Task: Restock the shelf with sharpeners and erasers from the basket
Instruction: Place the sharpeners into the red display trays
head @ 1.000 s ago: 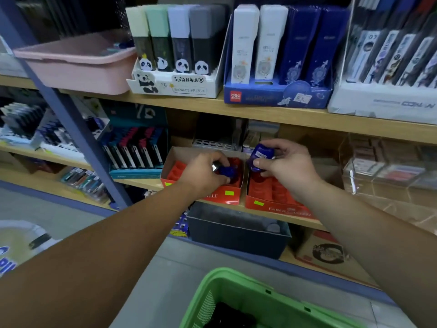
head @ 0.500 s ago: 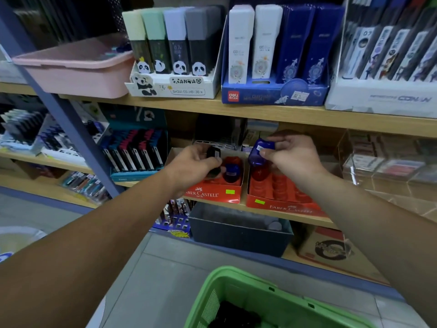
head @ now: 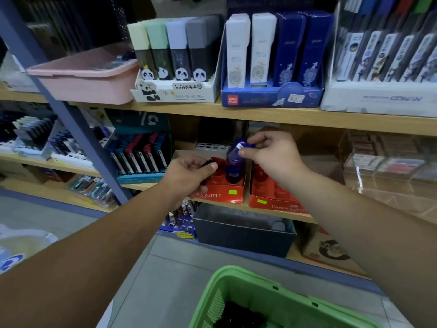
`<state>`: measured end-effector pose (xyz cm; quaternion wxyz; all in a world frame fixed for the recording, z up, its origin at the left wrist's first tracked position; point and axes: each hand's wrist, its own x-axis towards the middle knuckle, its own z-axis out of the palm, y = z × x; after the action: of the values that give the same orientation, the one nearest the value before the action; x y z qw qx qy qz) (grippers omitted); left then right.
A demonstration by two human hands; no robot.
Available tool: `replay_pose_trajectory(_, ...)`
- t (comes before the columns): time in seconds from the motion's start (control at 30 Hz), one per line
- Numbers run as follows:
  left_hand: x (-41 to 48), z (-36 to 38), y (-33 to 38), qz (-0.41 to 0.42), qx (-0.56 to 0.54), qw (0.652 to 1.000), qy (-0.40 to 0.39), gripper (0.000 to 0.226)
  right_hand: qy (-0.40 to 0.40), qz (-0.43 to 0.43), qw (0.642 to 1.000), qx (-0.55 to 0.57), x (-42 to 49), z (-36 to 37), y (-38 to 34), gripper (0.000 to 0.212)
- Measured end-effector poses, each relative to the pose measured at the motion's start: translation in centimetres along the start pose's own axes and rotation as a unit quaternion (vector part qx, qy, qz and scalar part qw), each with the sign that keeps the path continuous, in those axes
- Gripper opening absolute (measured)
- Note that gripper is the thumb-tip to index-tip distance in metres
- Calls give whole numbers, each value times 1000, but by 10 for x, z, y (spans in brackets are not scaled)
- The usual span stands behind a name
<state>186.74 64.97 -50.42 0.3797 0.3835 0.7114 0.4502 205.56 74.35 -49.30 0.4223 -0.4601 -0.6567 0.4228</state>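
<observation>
Blue sharpener (head: 234, 154) pinched in right grip (head: 272, 155); left grip (head: 186, 174) curled round black item (head: 206, 164), mostly hidden.

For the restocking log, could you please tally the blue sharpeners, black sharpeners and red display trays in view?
Blue sharpeners: 2
Black sharpener, partly hidden in the left hand: 1
Red display trays: 2
Total: 5

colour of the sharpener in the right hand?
Translucent dark blue sharpener with a small white label, pinched in the right hand. Head view, the only one.
</observation>
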Motion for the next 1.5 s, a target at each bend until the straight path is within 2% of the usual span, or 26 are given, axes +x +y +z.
replay_pose_trajectory(0.1, 2, -11, -10, -5, -30, 999, -41, 27, -33, -55, 994, -92, 4, 31, 4, 24)
replay_pose_trajectory(0.27, -1, -26, -18, -44, -97, 991, -83, 29, -91, -69, 964, -240, 9, 49, 13, 18)
replay_pose_trajectory(0.33, -2, -32, -24, -43, -94, 992, -77, 26, -112, -86, 941, -307, 6, 51, 18, 20)
replay_pose_trajectory(0.43, -4, -36, -30, -34, -84, 993, -79, 24, -105, -126, 924, -346, 3, 51, 19, 12)
replay_pose_trajectory(0.57, -7, -35, -29, -16, -16, 997, -79, 22, -128, -177, 888, -404, 2, 51, 10, 12)
replay_pose_trajectory(0.63, -9, -32, -27, -14, -18, 997, -68, 22, -129, -182, 889, -399, 0, 54, 13, 13)
replay_pose_trajectory(0.77, -7, -27, -25, -16, -35, 998, -57, 23, -100, -140, 941, -291, 9, 54, 10, 14)
replay_pose_trajectory(0.83, -4, -26, -27, -14, -35, 998, -45, 23, -99, -135, 945, -281, 14, 54, 9, 13)
replay_pose_trajectory(1.0, 5, -23, -36, 3, -2, 1000, -9, 26, -93, -167, 909, -371, 17, 59, 19, 15)
replay_pose_trajectory(1.23, 12, -19, -40, 19, 20, 1000, -10, 23, -99, -149, 924, -337, 19, 70, 22, 32)
replay_pose_trajectory(1.37, 10, -18, -44, 12, -8, 1000, -12, 22, -109, -193, 890, -397, 19, 77, 19, 31)
replay_pose_trajectory(1.43, 9, -17, -45, 19, -9, 1000, -12, 22, -126, -197, 868, -439, 15, 80, 19, 35)
replay_pose_trajectory(1.5, 7, -16, -44, 39, 7, 999, -3, 22, -142, -189, 861, -450, 11, 78, 21, 41)
